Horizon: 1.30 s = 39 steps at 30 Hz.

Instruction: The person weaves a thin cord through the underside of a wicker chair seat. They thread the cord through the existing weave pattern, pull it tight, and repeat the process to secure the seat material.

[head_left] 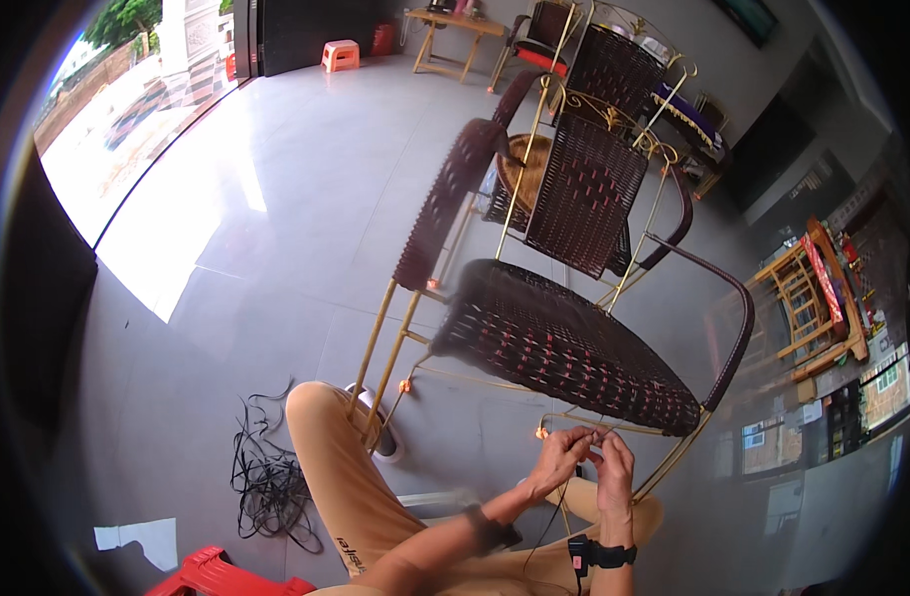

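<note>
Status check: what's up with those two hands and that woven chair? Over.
Left hand and right hand: close together, exact grip too small to read. Woven chair: just beyond both hands. Tangled black strips: off left, not in the way.

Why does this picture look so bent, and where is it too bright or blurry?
Head view: the fisheye lens bends straight edges and leaves a dark rim; head view: daylight glares off the floor by the doorway; head view: the black band on the left forearm looks smeared.

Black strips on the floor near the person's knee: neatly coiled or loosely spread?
Loosely spread: the black strips loop and cross in a tangle on the floor, with stray strands around its edges.
</note>
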Available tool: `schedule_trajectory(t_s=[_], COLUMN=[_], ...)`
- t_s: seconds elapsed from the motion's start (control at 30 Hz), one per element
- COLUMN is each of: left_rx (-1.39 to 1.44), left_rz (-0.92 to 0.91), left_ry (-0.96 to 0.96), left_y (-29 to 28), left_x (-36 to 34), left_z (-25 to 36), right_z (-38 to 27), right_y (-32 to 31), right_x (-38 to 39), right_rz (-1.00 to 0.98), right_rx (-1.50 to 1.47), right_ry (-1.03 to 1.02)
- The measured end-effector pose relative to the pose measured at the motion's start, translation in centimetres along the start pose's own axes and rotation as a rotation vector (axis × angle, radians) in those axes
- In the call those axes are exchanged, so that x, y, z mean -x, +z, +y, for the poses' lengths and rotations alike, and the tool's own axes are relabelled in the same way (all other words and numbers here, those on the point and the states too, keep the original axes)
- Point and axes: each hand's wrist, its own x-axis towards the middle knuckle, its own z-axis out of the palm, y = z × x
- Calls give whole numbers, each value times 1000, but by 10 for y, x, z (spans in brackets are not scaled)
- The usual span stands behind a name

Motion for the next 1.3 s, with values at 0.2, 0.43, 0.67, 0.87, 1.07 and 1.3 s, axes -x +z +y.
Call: schedule_trajectory(t_s=[0.2, 0.43, 0.67, 0.87, 1.07, 1.3], left_rx=[-72, -177, -300, -945, -873, -860], left_rz=[-24, 131, 88, 110, 140, 117], left_ry=[17, -17, 2, 246, 160, 140], left_y=[2, 0, 2, 12, 24, 38], left_x=[-2, -5, -3, -6, -9, -10], left_z=[0, 16, 24, 43, 59, 59], right_z=[18, 22, 9, 33, 39, 47], right_y=[3, 1, -10, -2, -24, -21], right_x=[-8, -8, 14, -10, -31, -53], right_rz=[171, 296, 123, 259, 223, 142], right_rx=[35, -13, -125, 771, 898, 926], right_ry=[-194, -159, 43, -682, -779, -840])
